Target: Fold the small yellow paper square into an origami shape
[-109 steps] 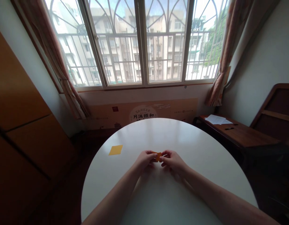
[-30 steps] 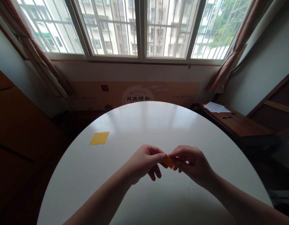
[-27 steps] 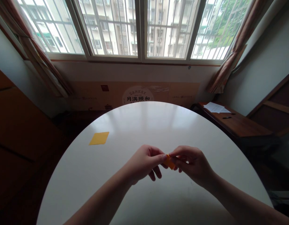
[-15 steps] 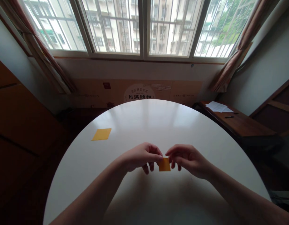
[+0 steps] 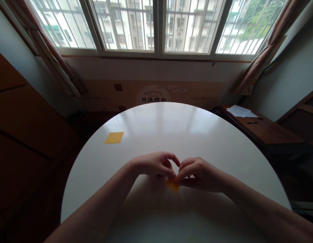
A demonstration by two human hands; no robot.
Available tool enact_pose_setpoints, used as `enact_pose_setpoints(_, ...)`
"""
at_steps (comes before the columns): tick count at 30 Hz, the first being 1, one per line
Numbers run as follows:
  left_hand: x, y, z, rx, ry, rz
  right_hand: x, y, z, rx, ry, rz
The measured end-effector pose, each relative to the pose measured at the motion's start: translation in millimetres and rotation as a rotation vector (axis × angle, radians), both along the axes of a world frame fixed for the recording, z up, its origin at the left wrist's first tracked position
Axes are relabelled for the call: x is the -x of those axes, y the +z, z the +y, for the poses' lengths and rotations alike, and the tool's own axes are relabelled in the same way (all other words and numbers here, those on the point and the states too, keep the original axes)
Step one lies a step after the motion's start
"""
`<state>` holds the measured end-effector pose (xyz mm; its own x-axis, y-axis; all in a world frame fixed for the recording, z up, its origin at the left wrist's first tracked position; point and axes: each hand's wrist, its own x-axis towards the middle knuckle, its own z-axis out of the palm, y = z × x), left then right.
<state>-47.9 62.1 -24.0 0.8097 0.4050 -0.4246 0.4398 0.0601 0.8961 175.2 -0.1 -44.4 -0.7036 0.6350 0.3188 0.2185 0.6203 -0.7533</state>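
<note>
A small folded orange paper (image 5: 173,185) is pinched between both of my hands just above the round white table (image 5: 156,125). My left hand (image 5: 152,164) grips its upper left part with thumb and curled fingers. My right hand (image 5: 198,173) pinches its right side, fingertips meeting those of the left. Most of the paper is hidden behind my fingers; only its lower corner shows.
A flat yellow-orange paper square (image 5: 114,137) lies on the table's far left. Beyond the table stand a printed cardboard panel (image 5: 156,96) under the window and a dark wooden side table (image 5: 263,130) with white papers (image 5: 239,111) at the right. A wooden cabinet (image 5: 22,135) fills the left.
My hands have closed together over the orange paper and lowered it toward the table; half a second ago it hung flat and fully visible between them. The camera has tilted a little further down.
</note>
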Motion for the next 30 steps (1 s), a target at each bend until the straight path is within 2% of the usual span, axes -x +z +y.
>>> enact_pose_setpoints(2,0,0.2,0,-0.021,-0.019,0.027,0,0.4,-1,-0.027,0.003,0.001)
enact_pose_setpoints(4,3,1.7,-1,-0.141,0.019,0.091,-1,1.5,-1,-0.069,-0.007,-0.034)
enact_pose_setpoints(5,5,3.5,-2,-0.273,0.066,0.128,-1,2.3,-1,-0.095,-0.016,-0.068)
enact_pose_setpoints(8,10,15.5,-8,-0.817,0.17,0.2,-5,5.1,0,-0.158,-0.035,-0.202)
enact_pose_setpoints(9,11,21.6,-12,-0.922,0.12,0.209,-6,5.9,0,-0.166,-0.029,-0.239)
enact_pose_setpoints(10,10,28.3,-17,-0.962,0.043,0.203,-6,6.6,1,-0.169,-0.016,-0.268)
enact_pose_setpoints(14,2,49.6,-43,-0.994,-0.209,0.175,-9,7.2,3,-0.155,0.049,-0.309)
enact_pose_setpoints(17,-1,50.5,-63,-1.014,-0.325,0.158,-10,6.7,4,-0.145,0.068,-0.322)
enact_pose_setpoints(22,8,35.9,-81,-1.048,-0.274,0.138,-12,6.5,8,-0.104,0.069,-0.325)
enact_pose_setpoints(30,16,18.7,-82,-0.993,-0.207,0.114,-13,6.7,12,-0.005,0.048,-0.318)
